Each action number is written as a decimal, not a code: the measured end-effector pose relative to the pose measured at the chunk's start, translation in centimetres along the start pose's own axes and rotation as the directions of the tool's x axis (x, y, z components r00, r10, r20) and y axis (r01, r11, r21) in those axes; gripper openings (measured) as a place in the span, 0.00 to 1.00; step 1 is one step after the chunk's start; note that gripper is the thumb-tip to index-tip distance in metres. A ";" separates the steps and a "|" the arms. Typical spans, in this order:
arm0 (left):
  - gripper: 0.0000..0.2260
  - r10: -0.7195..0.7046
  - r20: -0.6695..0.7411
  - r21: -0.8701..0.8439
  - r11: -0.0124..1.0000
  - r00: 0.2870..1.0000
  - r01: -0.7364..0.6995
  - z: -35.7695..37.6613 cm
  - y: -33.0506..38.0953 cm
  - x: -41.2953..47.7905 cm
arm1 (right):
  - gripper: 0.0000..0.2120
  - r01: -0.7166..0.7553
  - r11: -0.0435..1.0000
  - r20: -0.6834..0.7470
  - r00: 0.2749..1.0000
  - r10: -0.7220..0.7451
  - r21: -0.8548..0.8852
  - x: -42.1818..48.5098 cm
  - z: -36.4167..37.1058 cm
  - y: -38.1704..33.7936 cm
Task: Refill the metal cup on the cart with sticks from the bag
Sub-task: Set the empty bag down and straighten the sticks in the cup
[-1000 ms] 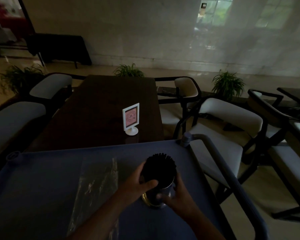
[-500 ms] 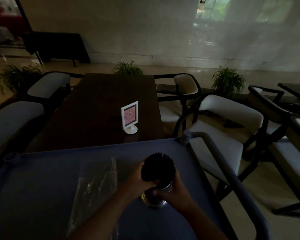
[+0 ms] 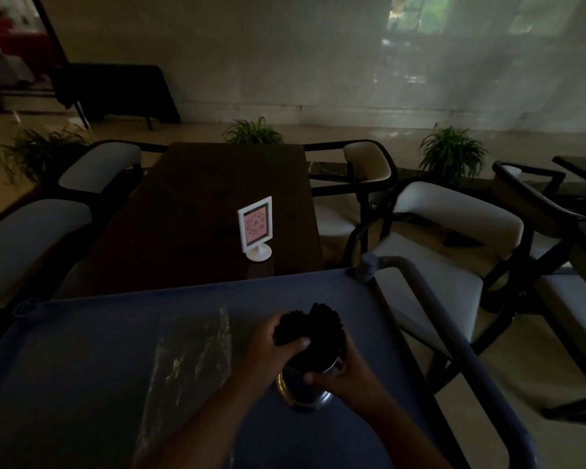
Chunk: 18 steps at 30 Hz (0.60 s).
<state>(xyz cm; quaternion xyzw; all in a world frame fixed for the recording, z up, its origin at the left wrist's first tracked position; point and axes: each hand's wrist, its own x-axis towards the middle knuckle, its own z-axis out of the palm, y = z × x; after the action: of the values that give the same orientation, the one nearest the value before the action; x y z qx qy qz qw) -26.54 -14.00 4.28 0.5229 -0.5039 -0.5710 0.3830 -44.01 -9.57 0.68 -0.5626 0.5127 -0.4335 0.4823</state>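
Note:
A shiny metal cup (image 3: 305, 394) stands on the blue cart top (image 3: 82, 384), right of centre. A thick bundle of black sticks (image 3: 318, 328) rises out of it, split into two clumps at the top. My left hand (image 3: 271, 350) wraps the left clump of sticks, thumb across the front. My right hand (image 3: 345, 370) grips the cup's right side near its rim. A clear plastic bag (image 3: 186, 367) lies flat on the cart to the left of the cup and looks empty.
The cart's grey handle bar (image 3: 454, 340) runs along its right side. Beyond the cart is a dark wooden table (image 3: 200, 211) with a small white sign stand (image 3: 256, 228). Padded chairs (image 3: 447, 238) flank the table, with potted plants behind.
My left hand has closed tighter around the sticks, and the bundle's top has parted into two clumps. The cup and my right hand stay in place.

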 end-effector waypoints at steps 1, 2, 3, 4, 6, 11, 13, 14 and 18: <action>0.17 -0.002 0.002 -0.003 1.000 1.000 0.002 0.1 0.1 0.0 | 0.41 0.000 1.000 -0.001 1.000 0.000 0.001 0.0 0.0 0.0; 0.18 -0.003 0.012 -0.006 1.000 1.000 0.003 0.3 0.2 0.1 | 0.41 0.001 1.000 -0.002 1.000 -0.001 -0.001 0.0 0.0 0.1; 0.18 -0.003 0.021 -0.008 1.000 1.000 0.003 0.5 0.4 0.1 | 0.40 0.001 1.000 -0.003 1.000 -0.001 -0.003 0.0 -0.1 0.1; 0.19 -0.006 0.024 -0.011 1.000 1.000 0.006 0.6 0.6 0.2 | 0.40 -0.003 1.000 -0.002 1.000 0.003 -0.002 0.1 -0.1 0.0; 0.19 0.000 0.021 -0.017 1.000 1.000 0.000 0.7 0.8 0.2 | 0.40 -0.011 1.000 -0.001 1.000 0.011 0.009 0.1 -0.1 -0.2; 0.14 0.012 0.009 -0.015 1.000 1.000 -0.012 0.7 0.6 0.1 | 0.40 -0.019 1.000 -0.007 1.000 0.019 0.022 0.0 -0.1 -0.7; 0.13 0.006 -0.003 -0.031 1.000 1.000 -0.006 0.6 0.5 0.2 | 0.40 -0.013 1.000 -0.017 1.000 0.013 0.022 0.0 -0.1 -1.0; 0.13 0.001 -0.016 -0.048 0.999 1.000 -0.002 0.6 0.6 0.2 | 0.40 -0.010 1.000 -0.018 1.000 0.011 0.023 0.0 -0.2 -1.0; 0.18 -0.015 -0.054 -0.145 0.989 0.998 0.007 0.7 1.2 0.4 | 0.41 -0.003 1.000 -0.008 1.000 0.004 0.025 -0.1 -0.1 -1.0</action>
<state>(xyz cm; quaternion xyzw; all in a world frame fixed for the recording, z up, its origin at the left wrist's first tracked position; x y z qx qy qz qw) -27.39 -14.55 5.34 0.5121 -0.4476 -0.5935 0.4303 -43.99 -9.52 1.68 -0.5540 0.5101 -0.4412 0.4881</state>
